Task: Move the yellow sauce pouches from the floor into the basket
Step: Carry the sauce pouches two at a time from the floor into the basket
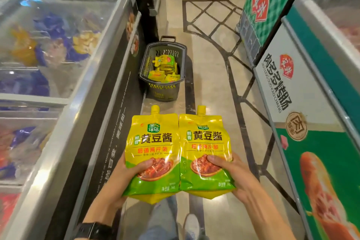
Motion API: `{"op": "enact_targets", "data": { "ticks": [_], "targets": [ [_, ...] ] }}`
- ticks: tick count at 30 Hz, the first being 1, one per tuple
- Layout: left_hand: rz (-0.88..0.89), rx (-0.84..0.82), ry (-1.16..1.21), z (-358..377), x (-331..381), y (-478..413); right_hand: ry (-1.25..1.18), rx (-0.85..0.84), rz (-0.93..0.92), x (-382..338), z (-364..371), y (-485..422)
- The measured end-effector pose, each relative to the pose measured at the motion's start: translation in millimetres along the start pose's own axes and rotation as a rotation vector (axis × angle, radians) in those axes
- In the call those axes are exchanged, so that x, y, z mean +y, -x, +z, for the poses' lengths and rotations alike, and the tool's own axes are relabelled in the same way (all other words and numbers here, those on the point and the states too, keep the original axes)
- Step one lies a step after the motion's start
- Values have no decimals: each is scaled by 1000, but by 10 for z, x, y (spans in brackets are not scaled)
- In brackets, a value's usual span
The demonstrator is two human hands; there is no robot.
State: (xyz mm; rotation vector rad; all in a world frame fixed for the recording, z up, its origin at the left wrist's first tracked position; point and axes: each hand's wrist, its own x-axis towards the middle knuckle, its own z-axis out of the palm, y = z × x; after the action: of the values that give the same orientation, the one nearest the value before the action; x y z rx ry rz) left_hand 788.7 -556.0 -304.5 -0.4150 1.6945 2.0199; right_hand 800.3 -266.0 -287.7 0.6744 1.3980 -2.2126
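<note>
I hold two yellow sauce pouches side by side in front of me, spouts pointing away. My left hand grips the lower part of the left pouch, thumb on its front. My right hand grips the right pouch the same way. Ahead on the floor stands a dark plastic basket with several yellow pouches lying inside it. The basket sits close against the left freezer's base, well beyond my hands.
A glass-topped chest freezer runs along the left of the aisle. Another freezer with printed panels lines the right. A tiled floor aisle with dark inlay lines runs between them. My shoe shows below.
</note>
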Motion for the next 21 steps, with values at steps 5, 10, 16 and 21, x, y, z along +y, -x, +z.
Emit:
{"op": "enact_targets", "data": {
  "ticks": [5,10,16,21],
  "targets": [
    [-11,-11,2,-184,400,-837,15,57,8,-398,182,-669],
    [-30,-54,-1,-262,894,-1531,14,60,-10,-913,379,-1222],
    [-48,-87,17,-250,1377,-2231,-1,73,-28,-1400,461,-1851],
    [-59,-70,10,-160,1650,-2869,-9,44,-4,-1754,351,-2531]
  ]
}}
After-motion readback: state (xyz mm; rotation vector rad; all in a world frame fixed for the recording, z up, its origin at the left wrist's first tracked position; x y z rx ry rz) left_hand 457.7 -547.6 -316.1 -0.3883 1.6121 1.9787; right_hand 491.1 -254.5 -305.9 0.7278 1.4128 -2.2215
